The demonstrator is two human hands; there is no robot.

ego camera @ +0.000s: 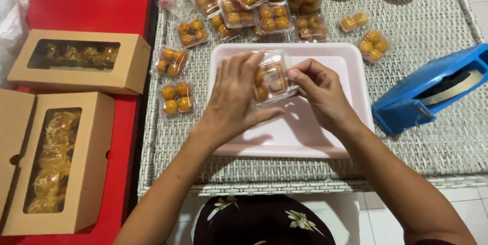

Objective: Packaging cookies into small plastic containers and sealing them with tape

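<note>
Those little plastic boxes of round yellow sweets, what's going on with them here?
A person holds one small clear box of round yellow sweets in both hands, over a pale pink tray on a woven table. The left hand wraps its side; the right hand pinches its edge. More filled boxes lie beyond and left of the tray, a blue tape dispenser sits to the right, and brown windowed cartons rest on a red surface at left.

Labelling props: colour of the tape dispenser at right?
Blue tape dispenser, seen in the head view.
</note>
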